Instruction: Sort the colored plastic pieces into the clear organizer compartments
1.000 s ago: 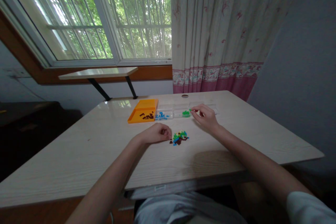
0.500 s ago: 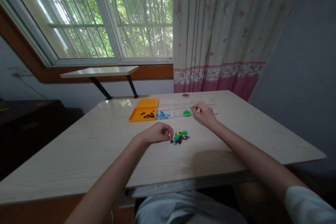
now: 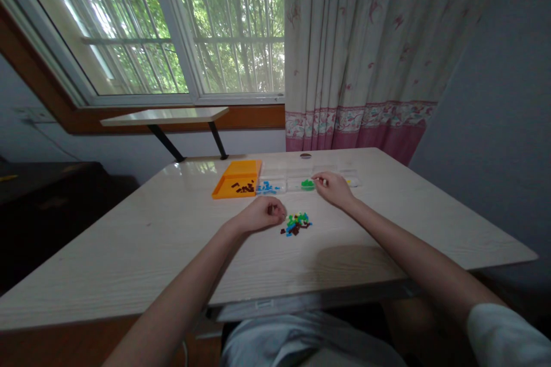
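Note:
A small pile of mixed toy bricks [image 3: 296,223] in green, blue, brown and pale yellow lies on the table. My left hand [image 3: 263,213] is just left of the pile, its fingers curled in a pinch; what they hold, if anything, is too small to tell. Over the clear compartment box [image 3: 293,186], my right hand [image 3: 334,188] has thumb and forefinger pinched together beside the green bricks [image 3: 307,184]. Nothing can be made out for certain between those fingertips. Blue bricks [image 3: 267,187] occupy the compartment farther left.
An open orange case [image 3: 236,170] with brown bricks [image 3: 244,187] in its near half stands left of the clear box. Yellow bits [image 3: 348,182] show behind my right hand. A raised shelf [image 3: 166,116] is at the table's back left, below the window; a curtain [image 3: 357,57] hangs behind.
My left hand has shifted slightly up and away from the pile's left edge. The green piece at my right fingertips no longer shows; that hand stays by the green compartment.

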The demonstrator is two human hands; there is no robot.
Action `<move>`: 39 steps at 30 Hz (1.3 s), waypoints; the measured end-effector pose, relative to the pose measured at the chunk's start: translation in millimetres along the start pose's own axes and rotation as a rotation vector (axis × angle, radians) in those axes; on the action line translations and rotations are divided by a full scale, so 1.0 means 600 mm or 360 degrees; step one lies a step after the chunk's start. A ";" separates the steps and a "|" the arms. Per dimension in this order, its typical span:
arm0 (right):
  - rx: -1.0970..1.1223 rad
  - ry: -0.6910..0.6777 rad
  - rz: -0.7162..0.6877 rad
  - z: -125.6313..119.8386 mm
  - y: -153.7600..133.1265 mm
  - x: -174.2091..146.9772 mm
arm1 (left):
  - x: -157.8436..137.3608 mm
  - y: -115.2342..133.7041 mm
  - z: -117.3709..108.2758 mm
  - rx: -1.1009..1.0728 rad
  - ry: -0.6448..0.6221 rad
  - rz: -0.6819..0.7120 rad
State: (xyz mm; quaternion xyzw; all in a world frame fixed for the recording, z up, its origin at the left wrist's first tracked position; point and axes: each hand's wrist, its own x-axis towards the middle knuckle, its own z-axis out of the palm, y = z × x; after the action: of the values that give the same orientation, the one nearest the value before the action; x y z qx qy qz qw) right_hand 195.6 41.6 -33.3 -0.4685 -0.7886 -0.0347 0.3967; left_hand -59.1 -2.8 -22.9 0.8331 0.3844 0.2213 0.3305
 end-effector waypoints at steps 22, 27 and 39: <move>0.0383 -0.0347 -0.0252 0.010 -0.088 -0.046 | 0.026 0.010 0.025 -0.0015 0.0447 0.0169; 0.0418 -0.0325 -0.0283 0.013 -0.085 -0.046 | 0.027 0.011 0.027 -0.0043 0.0446 0.0169; 0.0352 -0.0286 -0.0318 0.013 -0.086 -0.045 | 0.025 0.009 0.022 0.0118 0.0489 0.0170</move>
State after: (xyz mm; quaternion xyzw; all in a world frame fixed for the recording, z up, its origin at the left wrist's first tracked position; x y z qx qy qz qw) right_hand 158.2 -2.8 -40.1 -0.3425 -0.8626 0.0551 0.3682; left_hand -39.1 1.5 -26.5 0.8203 0.3936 0.3489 0.2248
